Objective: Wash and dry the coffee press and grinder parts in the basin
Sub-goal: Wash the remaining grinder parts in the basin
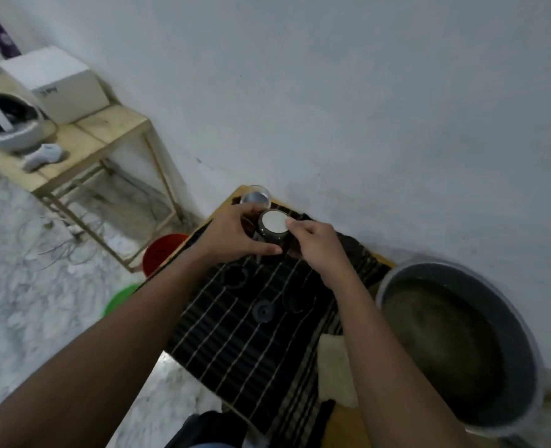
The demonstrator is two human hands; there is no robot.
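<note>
Here, a squat dark cylindrical grinder part with a white round face [273, 226], face turned upward, over the dark striped cloth [235, 344] at the desk's [345, 428] far end, left hand [235, 232] curled round its side, right hand [316, 244] pinching its rim.

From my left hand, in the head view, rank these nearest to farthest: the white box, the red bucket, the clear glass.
1. Clear glass: just beyond the left hand, which grips the grinder part, at the far edge of the striped cloth.
2. Red bucket: lower, to the left of the cloth.
3. White box: far left, on the side table.
</note>
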